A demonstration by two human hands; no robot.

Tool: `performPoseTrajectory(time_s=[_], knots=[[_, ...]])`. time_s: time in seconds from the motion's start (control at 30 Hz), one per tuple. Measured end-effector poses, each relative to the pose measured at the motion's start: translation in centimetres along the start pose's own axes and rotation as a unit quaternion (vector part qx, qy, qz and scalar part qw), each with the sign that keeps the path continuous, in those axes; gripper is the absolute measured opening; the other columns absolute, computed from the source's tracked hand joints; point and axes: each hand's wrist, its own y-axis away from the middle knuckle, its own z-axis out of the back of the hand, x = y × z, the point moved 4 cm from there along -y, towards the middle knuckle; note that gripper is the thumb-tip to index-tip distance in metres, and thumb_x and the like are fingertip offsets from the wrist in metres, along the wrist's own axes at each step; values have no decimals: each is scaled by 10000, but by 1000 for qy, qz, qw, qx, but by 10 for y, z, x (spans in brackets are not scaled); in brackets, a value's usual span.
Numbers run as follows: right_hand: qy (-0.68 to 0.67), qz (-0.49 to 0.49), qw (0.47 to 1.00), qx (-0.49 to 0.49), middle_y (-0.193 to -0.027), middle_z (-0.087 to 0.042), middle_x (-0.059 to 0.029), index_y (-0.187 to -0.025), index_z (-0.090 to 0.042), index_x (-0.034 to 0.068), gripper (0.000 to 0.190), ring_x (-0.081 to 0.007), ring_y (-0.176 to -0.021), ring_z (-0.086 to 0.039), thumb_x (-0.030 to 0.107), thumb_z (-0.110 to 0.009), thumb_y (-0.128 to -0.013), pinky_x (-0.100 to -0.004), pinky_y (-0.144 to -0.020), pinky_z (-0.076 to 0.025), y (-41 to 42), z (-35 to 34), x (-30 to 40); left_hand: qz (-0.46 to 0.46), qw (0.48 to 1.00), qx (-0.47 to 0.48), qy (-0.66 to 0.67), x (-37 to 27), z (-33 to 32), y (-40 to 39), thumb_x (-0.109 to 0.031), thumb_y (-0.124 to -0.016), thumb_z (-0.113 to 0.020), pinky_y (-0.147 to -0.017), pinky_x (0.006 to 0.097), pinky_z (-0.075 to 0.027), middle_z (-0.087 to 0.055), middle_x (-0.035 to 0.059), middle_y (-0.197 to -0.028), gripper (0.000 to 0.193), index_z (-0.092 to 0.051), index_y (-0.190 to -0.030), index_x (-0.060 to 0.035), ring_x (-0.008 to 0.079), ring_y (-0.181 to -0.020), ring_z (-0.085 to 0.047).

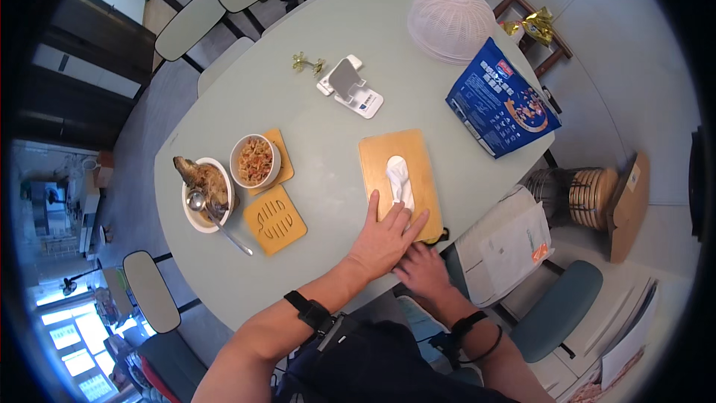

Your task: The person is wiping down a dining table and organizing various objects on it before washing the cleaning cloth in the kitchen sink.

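A rectangular wooden board lies flat on the table in front of me. On it is a long, crumpled white item, maybe a folded tissue or cloth. My left hand rests palm down over the board's near part, fingers spread, its fingertips touching the white item's lower end. Beside and below it, at the table's edge, is my right hand, slightly blurred and partly hidden at the fingertips. A small black and yellow thing sticks out under the board's near right corner.
To the left are a bowl of soup with a spoon, a bowl of shredded food and orange coasters. Beyond stand a white phone stand, a blue food bag and a mesh food cover. Chairs surround the table.
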Motion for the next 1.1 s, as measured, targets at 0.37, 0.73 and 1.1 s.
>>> performPoseTrajectory(time_s=[0.37, 0.73, 1.1], knots=[[90, -220, 954, -183, -1530, -386, -128, -1204, -644, 48, 399, -346, -1415, -321, 337, -565, -940, -576, -1037, -335, -24, 50, -154, 2, 993, -4, 120, 28, 68, 27, -194, -843, -696, -1107, 616, -291, -520, 156, -1190, 663, -427, -1446, -145, 325, -1197, -513], [69, 15, 998, -2, -1353, -533, -116, -1378, -538, 183, 513, -303, -1368, -388, 426, -543, -926, -497, -941, -438, -59, -16, 17, -52, 981, 165, 84, 39, 101, 184, -146, -913, -534, -1096, 590, -350, -584, 130, -1172, 534, -471, -1442, -175, 279, -1188, -565], [102, -60, 989, -94, -1384, -523, -133, -1396, -517, 126, 518, -308, -1388, -345, 403, -527, -958, -522, -997, -380, -205, -7, 2, -21, 978, 191, 86, 18, 95, 210, -123, -907, -510, -1116, 571, -344, -576, 124, -1238, 549, -460, -1449, -196, 257, -1252, -529]])
